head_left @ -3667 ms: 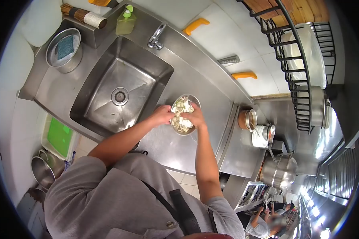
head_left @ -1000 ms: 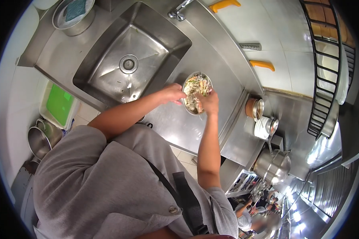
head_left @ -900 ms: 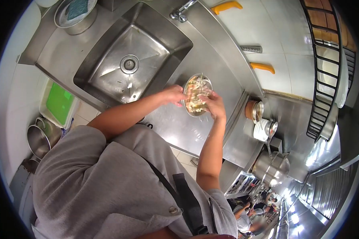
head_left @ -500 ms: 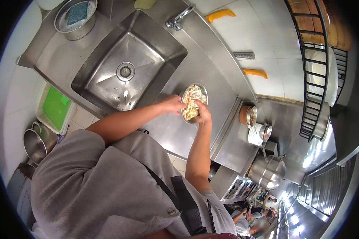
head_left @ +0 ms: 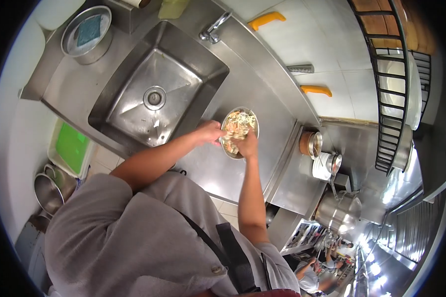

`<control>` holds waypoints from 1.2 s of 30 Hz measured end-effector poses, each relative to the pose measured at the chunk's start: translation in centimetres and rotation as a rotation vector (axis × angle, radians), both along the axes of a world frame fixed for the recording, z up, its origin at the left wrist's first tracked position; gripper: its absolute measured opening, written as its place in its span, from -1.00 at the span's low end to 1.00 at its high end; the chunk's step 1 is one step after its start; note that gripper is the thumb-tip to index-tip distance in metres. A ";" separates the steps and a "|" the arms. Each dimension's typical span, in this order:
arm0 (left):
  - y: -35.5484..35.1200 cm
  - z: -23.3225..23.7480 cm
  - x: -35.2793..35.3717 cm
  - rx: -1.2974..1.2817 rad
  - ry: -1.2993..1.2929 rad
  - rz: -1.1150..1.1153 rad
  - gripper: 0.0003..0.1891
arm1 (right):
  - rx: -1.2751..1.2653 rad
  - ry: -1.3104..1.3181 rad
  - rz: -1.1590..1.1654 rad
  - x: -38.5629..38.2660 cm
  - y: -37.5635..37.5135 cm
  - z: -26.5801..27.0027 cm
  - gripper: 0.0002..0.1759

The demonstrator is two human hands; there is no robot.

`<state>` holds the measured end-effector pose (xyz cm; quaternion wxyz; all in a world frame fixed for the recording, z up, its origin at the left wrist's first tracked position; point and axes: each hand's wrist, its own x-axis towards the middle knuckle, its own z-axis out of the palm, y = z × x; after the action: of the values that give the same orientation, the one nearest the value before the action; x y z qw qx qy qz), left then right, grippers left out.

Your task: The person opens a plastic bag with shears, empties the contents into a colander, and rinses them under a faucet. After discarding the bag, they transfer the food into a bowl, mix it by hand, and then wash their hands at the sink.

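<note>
On the steel counter stands an oval metal bowl holding a pale, shredded vegetable mix with orange and green bits. My left hand grips the bowl's left rim, its thumb and fingers closed at the edge. From the near right side, my right hand reaches into the bowl. Its fingers are curled into the mix and partly hidden by it and by the back of the hand.
A steel sink lies to the left, with a faucet behind it. A metal pot with a blue sponge stands at far left. Orange-handled tools line the wall. Pots, including a large one, sit to the right; people are beyond.
My right hand has shifted toward the near side of the bowl, and the mix lies differently, more spread out. My left hand stays at the rim. The whole view has shifted slightly.
</note>
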<state>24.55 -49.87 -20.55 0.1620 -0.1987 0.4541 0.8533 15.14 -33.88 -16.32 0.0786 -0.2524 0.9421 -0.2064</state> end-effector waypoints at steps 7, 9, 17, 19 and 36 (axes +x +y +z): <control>-1.0 1.3 0.3 -0.183 -0.018 0.035 -0.78 | -0.225 -0.486 -0.012 -1.6 0.8 5.8 -0.45; -1.1 1.8 1.1 -0.217 -0.004 0.112 -0.77 | -0.338 -0.865 -0.064 -1.2 -0.9 8.7 -0.27; 3.0 2.0 2.6 -0.072 0.099 0.383 -0.80 | 0.017 -0.508 0.352 -2.9 -2.9 0.9 -0.17; 3.5 1.9 2.7 -0.118 0.052 0.382 -0.82 | 0.023 -0.484 0.402 -3.8 -2.0 1.0 -0.22; 13.1 2.9 7.0 -0.230 -0.064 0.731 -0.65 | 0.313 0.244 0.855 3.0 0.1 1.6 -0.16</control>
<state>31.56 -36.80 -17.67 -0.1625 -0.3908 0.4409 0.7915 18.12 -33.81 -14.73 0.0826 -0.6253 0.7758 0.0204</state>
